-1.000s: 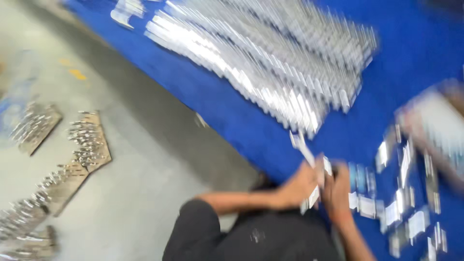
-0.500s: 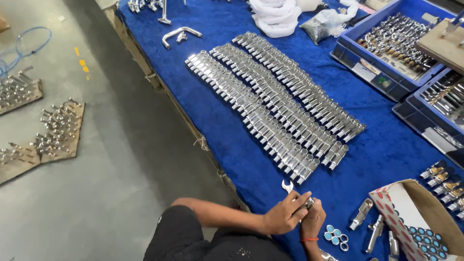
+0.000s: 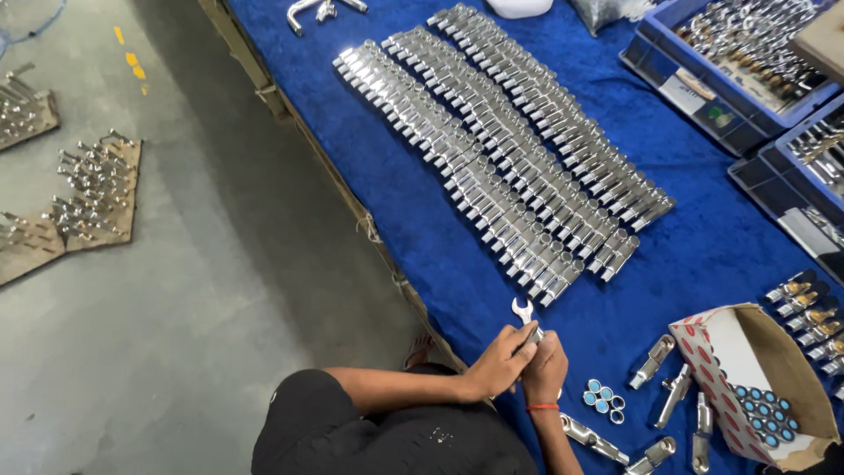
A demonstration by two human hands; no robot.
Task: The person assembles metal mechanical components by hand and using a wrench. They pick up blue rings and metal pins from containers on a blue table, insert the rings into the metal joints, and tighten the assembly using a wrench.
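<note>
The left hand (image 3: 499, 362) and the right hand (image 3: 545, 365) were pressed together at the six o'clock edge of the blue cloth-covered bench (image 3: 413, 202). Both grips were closed around a small shiny metal spanner (image 3: 525, 314), whose open end poked up at twelve o'clock from the fingers. What else the hands held was hidden.

Three long rows of shiny metal tap parts (image 3: 510, 149) already lay side by side toward twelve o'clock, so a lot looked done. A few loose shiny tap pieces (image 3: 673, 396) and little round blue caps (image 3: 602, 400) waited at three o'clock, near an open cardboard box with red dots (image 3: 703, 352), so some work looked left.
</note>
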